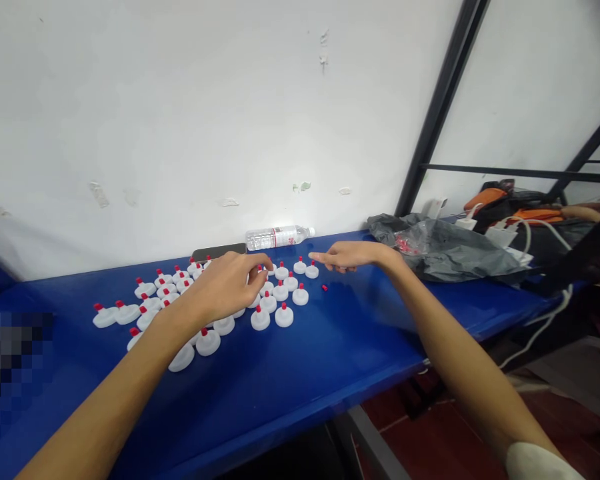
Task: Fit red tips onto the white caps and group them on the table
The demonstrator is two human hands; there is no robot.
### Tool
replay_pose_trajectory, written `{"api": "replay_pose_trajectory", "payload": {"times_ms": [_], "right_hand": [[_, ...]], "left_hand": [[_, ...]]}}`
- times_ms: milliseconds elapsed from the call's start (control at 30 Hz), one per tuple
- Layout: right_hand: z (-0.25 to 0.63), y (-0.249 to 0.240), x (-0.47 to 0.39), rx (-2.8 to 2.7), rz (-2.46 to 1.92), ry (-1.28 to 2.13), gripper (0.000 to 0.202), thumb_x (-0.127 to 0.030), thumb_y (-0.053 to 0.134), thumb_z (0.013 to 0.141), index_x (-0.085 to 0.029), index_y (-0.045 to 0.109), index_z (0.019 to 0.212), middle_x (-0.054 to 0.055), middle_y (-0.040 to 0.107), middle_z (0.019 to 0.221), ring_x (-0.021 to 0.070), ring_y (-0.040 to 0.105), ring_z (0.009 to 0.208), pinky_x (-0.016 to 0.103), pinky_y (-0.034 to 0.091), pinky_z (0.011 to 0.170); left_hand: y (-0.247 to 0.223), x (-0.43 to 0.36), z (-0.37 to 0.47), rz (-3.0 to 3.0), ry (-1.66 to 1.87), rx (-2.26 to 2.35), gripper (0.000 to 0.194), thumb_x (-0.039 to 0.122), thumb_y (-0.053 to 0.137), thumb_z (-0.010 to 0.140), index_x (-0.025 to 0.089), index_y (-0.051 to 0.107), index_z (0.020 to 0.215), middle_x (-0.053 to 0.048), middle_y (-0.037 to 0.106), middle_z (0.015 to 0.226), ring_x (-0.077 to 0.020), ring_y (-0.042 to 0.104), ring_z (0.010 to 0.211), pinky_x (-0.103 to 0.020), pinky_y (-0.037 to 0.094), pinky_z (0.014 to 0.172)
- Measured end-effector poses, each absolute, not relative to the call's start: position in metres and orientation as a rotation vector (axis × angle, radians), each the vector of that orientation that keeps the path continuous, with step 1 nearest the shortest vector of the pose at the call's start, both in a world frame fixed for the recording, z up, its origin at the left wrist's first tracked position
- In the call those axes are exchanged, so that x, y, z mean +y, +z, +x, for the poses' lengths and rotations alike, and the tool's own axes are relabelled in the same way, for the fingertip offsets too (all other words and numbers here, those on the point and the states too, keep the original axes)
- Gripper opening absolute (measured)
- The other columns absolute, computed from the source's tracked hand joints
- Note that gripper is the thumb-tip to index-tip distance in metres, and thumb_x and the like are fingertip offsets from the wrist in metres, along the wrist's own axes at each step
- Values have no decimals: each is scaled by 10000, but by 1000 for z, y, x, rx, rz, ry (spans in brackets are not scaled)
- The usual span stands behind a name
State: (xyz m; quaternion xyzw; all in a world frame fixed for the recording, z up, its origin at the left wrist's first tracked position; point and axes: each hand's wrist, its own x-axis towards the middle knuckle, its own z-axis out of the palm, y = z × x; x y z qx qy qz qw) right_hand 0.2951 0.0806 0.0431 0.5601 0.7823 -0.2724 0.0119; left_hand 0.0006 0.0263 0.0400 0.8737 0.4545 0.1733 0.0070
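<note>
Many white round caps with red pointed tips (284,316) stand upright in loose rows on the blue table (300,367). My left hand (235,280) hovers over the middle of them, covering some. Its fingers are bent, with a gap between thumb and forefinger and nothing visible between them. To the right, my right hand (347,257) is just beside the cap at the row's right end (312,270). Its forefinger stretches left and the other fingers curl loosely below; I see nothing held. A loose red tip (325,288) lies on the table below this hand.
A clear plastic bottle (279,237) lies along the wall, next to a dark flat object (219,253). A grey plastic bag (450,250) with red pieces (409,244) sits at right, near a black metal post (433,113), white chargers and cables (503,233).
</note>
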Motion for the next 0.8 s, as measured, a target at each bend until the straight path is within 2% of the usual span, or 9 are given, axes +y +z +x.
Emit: {"api": "replay_pose_trajectory", "payload": {"times_ms": [67,167,267,500,667,800], "right_hand": [[294,45,76,2406,1640,-863,638,-802,582,824,-171,598,731,-21,505,618,93,402,511,257,356,511],[291,44,73,2384,1553,-853,581,-737,751,707,-166,641,737,-34,488,607,102,405,535,268,339,512],[287,40,74,2427,1556,-831,480,-631,768,737,-173,627,720,-34,492,604,113,426,548,276,353,525],[278,31,73,2443,1468,-831,231,-382,655,850,-178,617,748,1,582,673,134,525,593,274,417,558],[274,27,73,2481,1417,-825,183,-311,603,861,-179,596,734,13,609,675,137,534,593,271,406,560],[267,33,68,2625,1295,-893,180,-328,588,904,-182,643,813,4,626,736,128,560,659,251,417,611]], "left_hand": [[39,26,1,2747,546,1410,349,357,439,973,236,747,1083,-36,756,794,-224,668,718,-316,402,592],[40,25,2,2759,535,1407,336,353,456,961,235,764,1026,-41,762,802,-229,668,724,-316,411,598],[41,22,5,2751,501,1431,330,351,462,953,237,770,987,-36,753,758,-231,661,703,-315,402,582],[43,21,8,2732,474,1446,327,342,463,941,246,775,970,-30,754,757,-232,653,701,-321,381,580],[42,22,7,2731,492,1420,315,318,472,935,241,777,952,-27,744,721,-218,648,675,-313,375,574],[43,20,8,2722,575,1384,312,328,475,942,239,772,980,-20,736,699,-209,653,653,-309,390,575]]}}
